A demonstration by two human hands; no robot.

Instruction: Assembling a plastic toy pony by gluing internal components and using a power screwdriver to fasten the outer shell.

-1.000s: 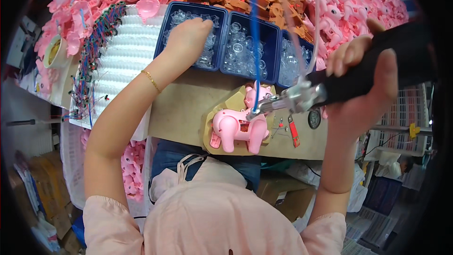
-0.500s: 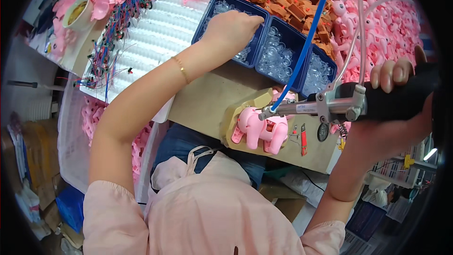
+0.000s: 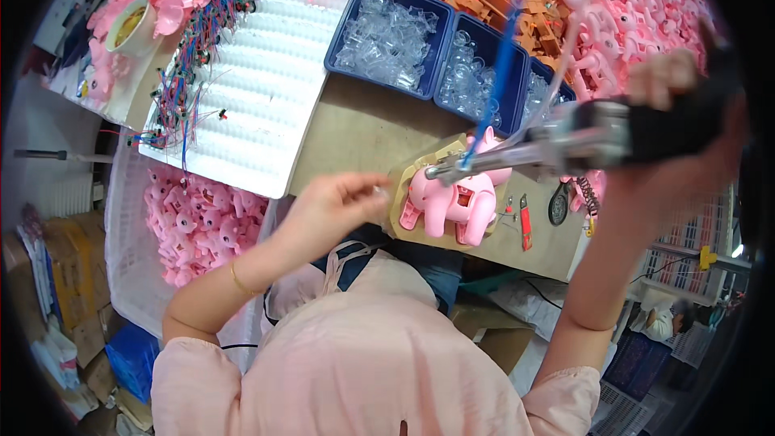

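Pink animal toy (image 3: pixel 441 205): in tan cradle (image 3: pixel 446 150), three o'clock from left hand (image 3: pixel 343 203); probably light, stiff, slick; best gripped round the trunk. Left hand: half-curled, contents unclear. Right hand (image 3: pixel 678 176): wrapped round black-gripped tool (image 3: pixel 597 136).

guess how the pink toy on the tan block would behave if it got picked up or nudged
The pink toy is probably stiff, since its glossy shell looks like hard moulded plastic. It is likely light for its size, as the opening in its side suggests a hollow body. Its smooth, rounded surface could feel slightly slippery.
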